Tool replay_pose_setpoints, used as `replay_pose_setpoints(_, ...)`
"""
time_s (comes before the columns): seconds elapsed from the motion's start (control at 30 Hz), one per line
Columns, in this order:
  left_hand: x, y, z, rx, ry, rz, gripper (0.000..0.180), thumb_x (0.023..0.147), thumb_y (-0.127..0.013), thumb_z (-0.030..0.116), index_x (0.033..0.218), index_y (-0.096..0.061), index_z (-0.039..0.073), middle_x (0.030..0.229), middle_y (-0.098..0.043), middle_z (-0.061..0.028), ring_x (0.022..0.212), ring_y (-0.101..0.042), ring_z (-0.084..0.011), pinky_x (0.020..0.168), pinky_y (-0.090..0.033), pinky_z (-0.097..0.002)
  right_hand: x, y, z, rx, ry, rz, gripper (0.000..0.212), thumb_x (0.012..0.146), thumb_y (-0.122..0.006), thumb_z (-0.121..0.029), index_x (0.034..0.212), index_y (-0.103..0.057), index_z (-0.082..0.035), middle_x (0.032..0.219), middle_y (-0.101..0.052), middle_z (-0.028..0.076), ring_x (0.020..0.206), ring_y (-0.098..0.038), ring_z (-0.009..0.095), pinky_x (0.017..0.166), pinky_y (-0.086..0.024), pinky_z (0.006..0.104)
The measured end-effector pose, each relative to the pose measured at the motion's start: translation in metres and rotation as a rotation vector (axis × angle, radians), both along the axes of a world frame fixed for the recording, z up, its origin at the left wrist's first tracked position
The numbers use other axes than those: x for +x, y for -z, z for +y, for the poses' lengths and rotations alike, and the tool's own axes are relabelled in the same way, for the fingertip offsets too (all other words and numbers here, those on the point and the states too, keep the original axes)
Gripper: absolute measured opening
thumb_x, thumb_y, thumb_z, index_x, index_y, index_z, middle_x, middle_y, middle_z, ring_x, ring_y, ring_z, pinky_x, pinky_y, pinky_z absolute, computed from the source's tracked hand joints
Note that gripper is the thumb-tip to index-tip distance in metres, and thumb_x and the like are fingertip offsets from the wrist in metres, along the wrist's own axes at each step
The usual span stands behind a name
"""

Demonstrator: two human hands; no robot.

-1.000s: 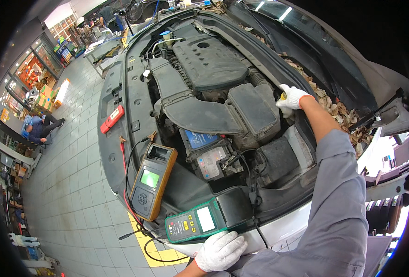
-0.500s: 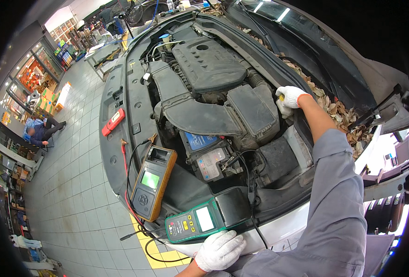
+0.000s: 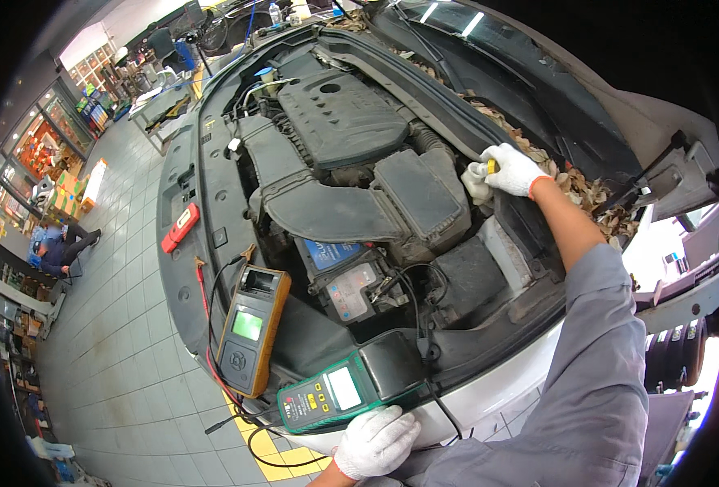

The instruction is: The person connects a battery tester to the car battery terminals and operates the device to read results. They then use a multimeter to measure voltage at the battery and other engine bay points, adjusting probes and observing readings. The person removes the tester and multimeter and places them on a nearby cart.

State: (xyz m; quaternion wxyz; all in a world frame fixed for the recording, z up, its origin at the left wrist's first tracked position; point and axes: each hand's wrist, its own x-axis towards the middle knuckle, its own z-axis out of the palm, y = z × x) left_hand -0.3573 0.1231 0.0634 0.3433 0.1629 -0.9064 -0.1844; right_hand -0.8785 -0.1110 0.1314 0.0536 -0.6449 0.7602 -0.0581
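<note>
Open engine bay of a car fills the view, bonnet up, front edge nearest the person. Black engine cover sits far and centre; the air box with its wide duct lies just right of centre. Dry leaves are heaped along the gutter at the far right.

Battery sits in the middle, near side of the air box, with cables running off it toward the front.

Orange tester, green screen lit, lies on the near left edge of the bay, red and black leads trailing from it. A second, green tester rests on the front edge, just right of the orange one. A red tool lies on the left wing.

Right hand, white glove, arm stretched to the far right of the bay: fingers closed around a small yellow-topped part above a pale reservoir, just right of the air box. Cannot tell whether the part is seated or lifted.

Left hand, white glove, rests on the near front edge just below the green tester, fingers curled loosely, apparently gripping nothing.

Judgement: the reach is long, so the left hand's bracing is sound; keep the sleeve off the battery terminals and tester leads, and hold the yellow-topped part straight, clear of the leaf litter.
</note>
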Motion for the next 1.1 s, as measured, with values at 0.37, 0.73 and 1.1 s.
replay_pose_setpoints(0.37, -0.005, -0.007, -0.001, -0.002, -0.013, -0.007, 0.037, 0.07, -0.079, 0.007, 0.107, -0.08, 0.008, 0.113, -0.074, -0.0079, 0.103, -0.074, -0.0289, 0.085, -0.062, -0.0408, -0.006, 0.029, 0.005, -0.168, 0.074, -0.135, 0.06, 0.092, -0.072, -0.022, 0.148, -0.054, -0.01, 0.144, -0.053, 0.023, 0.132, -0.058, 0.043, 0.112, -0.049, 0.0461)
replay_pose_setpoints(0.73, -0.007, -0.005, -0.002, -0.001, -0.011, 0.016, 0.03, 0.073, -0.081, 0.005, 0.103, -0.079, 0.007, 0.109, -0.075, -0.0082, 0.099, -0.074, -0.0301, 0.085, -0.062, -0.0425, 0.055, 0.015, 0.077, -0.159, -0.138, -0.414, 0.051, 0.088, -0.077, -0.008, 0.133, -0.054, -0.005, 0.135, -0.062, 0.02, 0.123, -0.065, 0.033, 0.108, -0.051, 0.039)
replay_pose_setpoints(1.1, -0.007, -0.004, -0.001, -0.028, -0.035, 0.048, 0.033, 0.072, -0.081, 0.004, 0.104, -0.079, 0.008, 0.109, -0.074, -0.0069, 0.1, -0.073, -0.0297, 0.085, -0.061, -0.0423, 0.102, 0.037, 0.132, 0.445, -0.309, -0.112, 0.059, 0.087, -0.08, -0.018, 0.142, -0.06, -0.007, 0.138, -0.063, 0.019, 0.125, -0.065, 0.04, 0.107, -0.053, 0.0465)
